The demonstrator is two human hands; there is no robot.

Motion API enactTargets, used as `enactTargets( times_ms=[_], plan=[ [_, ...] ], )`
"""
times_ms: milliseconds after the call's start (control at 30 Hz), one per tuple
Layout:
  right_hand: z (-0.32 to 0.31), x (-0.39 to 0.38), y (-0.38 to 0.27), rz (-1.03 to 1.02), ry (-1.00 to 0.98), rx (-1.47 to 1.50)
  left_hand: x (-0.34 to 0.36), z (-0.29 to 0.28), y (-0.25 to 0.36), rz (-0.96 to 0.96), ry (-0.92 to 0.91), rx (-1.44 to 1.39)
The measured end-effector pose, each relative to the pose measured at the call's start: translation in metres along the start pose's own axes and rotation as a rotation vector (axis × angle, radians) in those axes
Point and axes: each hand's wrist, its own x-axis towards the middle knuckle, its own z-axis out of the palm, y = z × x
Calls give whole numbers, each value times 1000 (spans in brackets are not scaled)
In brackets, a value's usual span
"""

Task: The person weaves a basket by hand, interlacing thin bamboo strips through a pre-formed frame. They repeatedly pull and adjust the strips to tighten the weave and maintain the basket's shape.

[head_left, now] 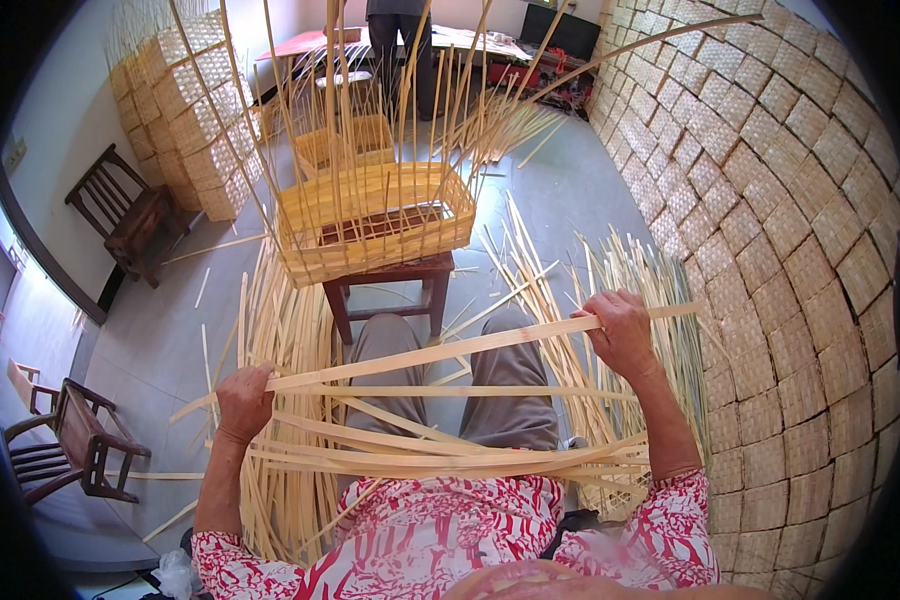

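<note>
A long flat bamboo strip [430, 353] stretches across in front of me, its right end higher than its left. My left hand [244, 402] is closed round it near the left end, and my right hand [620, 331] grips it near the right end. Several more loose strips [440, 463] lie across my lap below it. Beyond my knees, a partly woven basket [370, 225] sits on a dark wooden stool [390, 277]. Its unwoven uprights stick up high all round.
Strip bundles lie on the floor to my left [290, 330] and right [660, 330]. Finished woven baskets are stacked along the right wall [760, 260] and back left [190, 110]. Wooden chairs [80, 435] stand at left. A person [400, 50] stands by a far table.
</note>
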Motion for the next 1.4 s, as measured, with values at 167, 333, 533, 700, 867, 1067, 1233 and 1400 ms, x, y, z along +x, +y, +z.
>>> enactTargets(
  times_ms=[167, 333, 533, 700, 867, 1067, 1233, 1400],
  plan=[
    [0, 0, 0, 12, 15, -28, 4, 1, 2, 14, 37, -40],
    [-1, 2, 1, 19, 18, -98, 9, 3, -1, 11, 51, -56],
    [17, 7, 8, -12, 60, -166, -14, 9, -43, 16, 96, 85],
    [20, -20, 34, -13, 36, -301, 37, 11, -35, 159, 131, 176],
    [24, -12, 29, 24, -36, -341, 46, 19, -34, 171, 98, 223],
    [26, -7, 36, -28, 4, -331, 41, 30, -38, 156, 77, 250],
    [28, -10, 31, 12, 20, -319, 48, 38, -47, 171, 58, 232],
    [54, -9, 41, 51, 74, -161, 22, 63, -82, 128, -19, 254]
  ],
)
